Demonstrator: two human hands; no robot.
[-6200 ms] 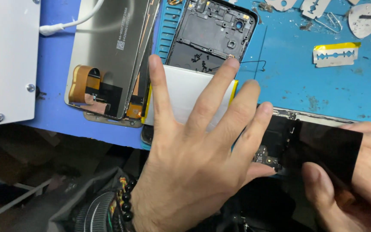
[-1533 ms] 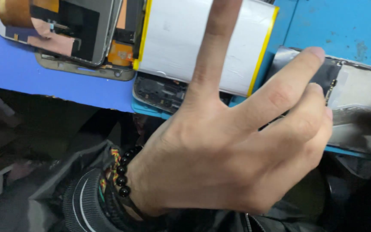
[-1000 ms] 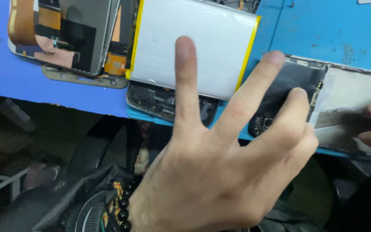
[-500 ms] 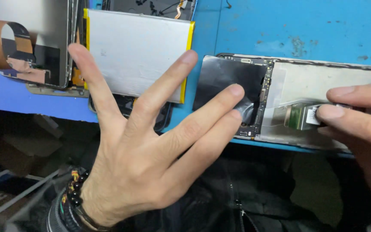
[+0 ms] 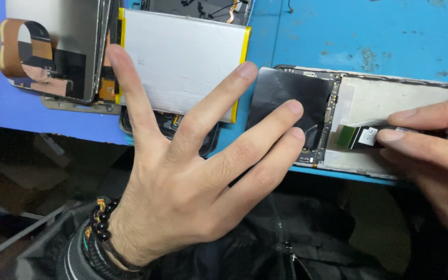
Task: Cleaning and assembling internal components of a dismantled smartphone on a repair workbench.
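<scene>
On the blue mat (image 5: 379, 31), the left hand (image 5: 182, 176) spreads flat, fingers apart, touching the open phone (image 5: 338, 119). The right hand (image 5: 431, 140) pinches its ribbon cable (image 5: 361, 136).

Even, fairly bright light from above falls on the blue mat (image 5: 369, 36), with soft glare on the silver battery (image 5: 182, 57), deep shadow under the bench edge, and slight blur on the right hand (image 5: 436, 150).

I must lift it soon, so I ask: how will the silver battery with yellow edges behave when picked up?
The silver battery looks flat, thin and wide, so it probably feels stiff yet could bend. Its smooth foil face may be slippery. It cannot roll.
</scene>
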